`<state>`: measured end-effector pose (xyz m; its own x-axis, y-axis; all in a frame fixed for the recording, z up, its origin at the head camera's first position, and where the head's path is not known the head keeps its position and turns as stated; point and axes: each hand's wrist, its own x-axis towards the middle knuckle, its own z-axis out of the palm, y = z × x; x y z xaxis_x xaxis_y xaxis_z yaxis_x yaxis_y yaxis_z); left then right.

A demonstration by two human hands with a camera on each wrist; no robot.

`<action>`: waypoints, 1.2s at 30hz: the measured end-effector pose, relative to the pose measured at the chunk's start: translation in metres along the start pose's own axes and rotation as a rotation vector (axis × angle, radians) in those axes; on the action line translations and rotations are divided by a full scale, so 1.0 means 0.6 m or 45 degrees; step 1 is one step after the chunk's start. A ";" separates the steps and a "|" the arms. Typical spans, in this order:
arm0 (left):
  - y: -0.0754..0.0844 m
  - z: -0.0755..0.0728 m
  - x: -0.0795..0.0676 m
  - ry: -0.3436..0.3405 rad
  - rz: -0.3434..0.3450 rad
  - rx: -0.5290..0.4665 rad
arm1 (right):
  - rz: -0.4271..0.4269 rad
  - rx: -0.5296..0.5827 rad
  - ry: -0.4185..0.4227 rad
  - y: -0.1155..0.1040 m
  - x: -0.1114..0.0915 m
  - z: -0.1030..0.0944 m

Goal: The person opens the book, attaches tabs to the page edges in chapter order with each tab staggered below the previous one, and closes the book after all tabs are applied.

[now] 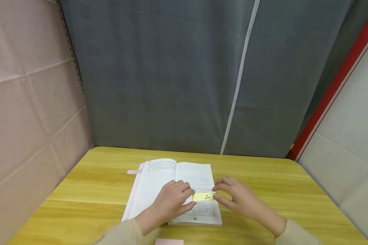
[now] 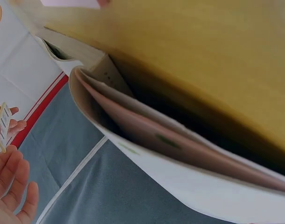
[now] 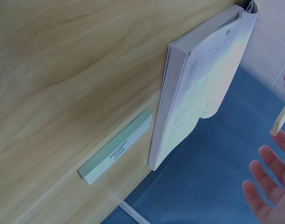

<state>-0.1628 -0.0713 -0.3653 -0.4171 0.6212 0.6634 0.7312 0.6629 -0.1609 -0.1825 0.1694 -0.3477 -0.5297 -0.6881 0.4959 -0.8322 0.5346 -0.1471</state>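
A thick book (image 1: 156, 187) lies open on the wooden table in the head view. Above its right page, a yellow sticky note (image 1: 202, 197) with small black marks is stretched between both hands. My left hand (image 1: 171, 197) pinches its left end between thumb and fingers. At the other end, the thumb and fingertips of my right hand (image 1: 237, 197) pinch it. The right wrist view shows the note raised off the page, with right-hand fingers (image 3: 271, 179) at its end. A pink tab (image 1: 134, 172) sticks out from the book's left edge.
A light green sticky pad (image 3: 117, 149) with black lines lies on the table right of the book. Near the front edge is a pink pad (image 1: 169, 242), partly cut off. A grey curtain (image 1: 159, 85) hangs behind the table (image 1: 89, 190), with pale walls on both sides.
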 end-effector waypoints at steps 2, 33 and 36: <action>0.002 -0.002 -0.003 0.015 0.006 -0.013 | -0.014 -0.028 -0.002 -0.002 -0.001 0.002; 0.005 0.003 -0.014 0.027 -0.034 -0.087 | -0.228 -0.158 0.295 -0.027 -0.005 0.012; 0.005 0.003 -0.013 0.020 -0.049 -0.099 | -0.275 -0.149 0.318 -0.029 -0.004 0.011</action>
<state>-0.1584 -0.0731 -0.3722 -0.4377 0.5889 0.6794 0.7546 0.6514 -0.0785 -0.1679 0.1586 -0.3523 -0.2753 -0.6579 0.7009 -0.8886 0.4524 0.0756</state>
